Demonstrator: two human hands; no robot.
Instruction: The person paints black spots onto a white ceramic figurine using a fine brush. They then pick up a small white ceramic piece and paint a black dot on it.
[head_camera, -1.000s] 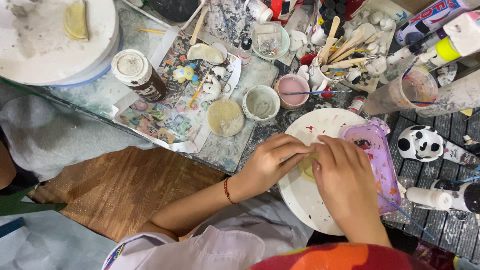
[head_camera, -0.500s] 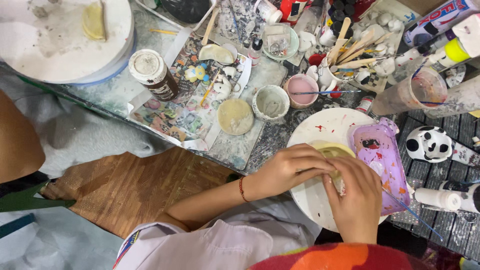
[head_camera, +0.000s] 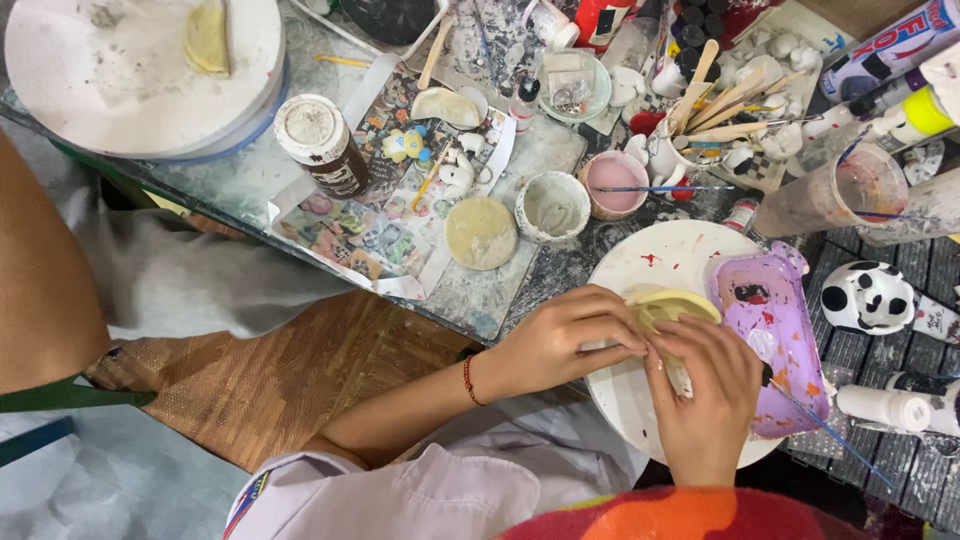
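Your left hand and right hand both pinch the pale yellow clay piece, fingers curled closed on it from either side. It sits between your hands, over the white round plate. Purple palette tray touches your right hand's outer side, thin brush lying past it. Panda figurine further right. Small white cup and tan clay disc above your left hand.

Pale yellow, rounded clay piece, matte and unpainted, tilted slightly, held just above a round white paint-flecked plate, partly covered by fingers, its curved upper edge showing, just beside a purple plastic palette tray
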